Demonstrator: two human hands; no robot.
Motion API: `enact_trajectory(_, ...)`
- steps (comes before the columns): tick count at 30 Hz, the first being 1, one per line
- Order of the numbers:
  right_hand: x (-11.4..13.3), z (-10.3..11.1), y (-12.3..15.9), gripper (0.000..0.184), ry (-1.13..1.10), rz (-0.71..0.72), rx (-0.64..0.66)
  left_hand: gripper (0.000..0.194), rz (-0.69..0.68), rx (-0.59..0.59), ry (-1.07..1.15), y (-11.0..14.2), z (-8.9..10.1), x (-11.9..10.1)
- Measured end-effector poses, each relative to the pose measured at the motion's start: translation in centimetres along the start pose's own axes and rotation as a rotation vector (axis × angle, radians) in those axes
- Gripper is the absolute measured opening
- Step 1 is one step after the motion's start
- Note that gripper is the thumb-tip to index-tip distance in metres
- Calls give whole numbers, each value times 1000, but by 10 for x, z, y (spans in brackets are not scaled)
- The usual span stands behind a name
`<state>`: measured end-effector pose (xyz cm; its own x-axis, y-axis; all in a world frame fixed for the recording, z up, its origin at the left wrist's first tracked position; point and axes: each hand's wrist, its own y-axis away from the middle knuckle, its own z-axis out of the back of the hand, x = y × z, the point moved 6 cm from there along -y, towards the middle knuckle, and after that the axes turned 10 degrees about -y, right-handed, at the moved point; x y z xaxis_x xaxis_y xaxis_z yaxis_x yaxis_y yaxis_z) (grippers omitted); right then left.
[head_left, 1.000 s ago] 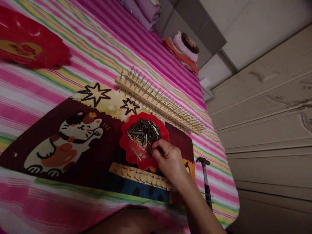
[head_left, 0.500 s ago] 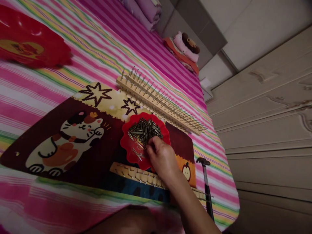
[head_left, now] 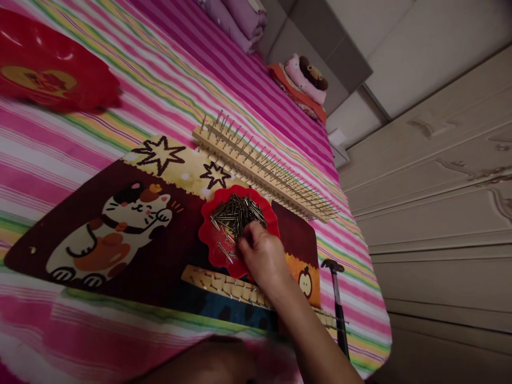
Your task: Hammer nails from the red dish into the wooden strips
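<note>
My right hand reaches from the lower right into a red scalloped dish. Its thumb and fingers are drawn together at the near edge of a pile of nails; whatever lies between the fingertips is hidden. A few loose nails rest in the dish, left of the hand. Below the dish and partly under my forearm lies a narrow wooden strip set with nails. Beyond the dish, a longer wooden piece carries rows of upright nails. My left hand is out of view.
A hammer with a black handle lies right of my forearm. Everything sits on a cat-printed mat over a striped cloth. A large red tray is at upper left. Drawers stand along the right.
The view has shifted very slightly. My right hand stays at the nail pile in the dish, with its fingers still drawn together; nothing else has visibly moved.
</note>
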<state>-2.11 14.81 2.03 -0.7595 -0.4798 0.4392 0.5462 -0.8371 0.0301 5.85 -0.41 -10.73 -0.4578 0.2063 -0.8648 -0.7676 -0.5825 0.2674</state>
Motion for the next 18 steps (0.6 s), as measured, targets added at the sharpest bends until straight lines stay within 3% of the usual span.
enact_trajectory(5,-6,2,-3,9,-114,-43,0,42,85,221,-164,9,12,-14)
enact_trajectory(11,-14,19,10,3,-368,-98,-45,46,100,224,-203,12,17,-17)
enact_trajectory(16,-1,14,17,6,-381,-19,120,48,67,243,-174,15,22,-22)
enact_trajectory(18,3,13,16,10,-292,23,122,47,75,233,-155,15,23,-21)
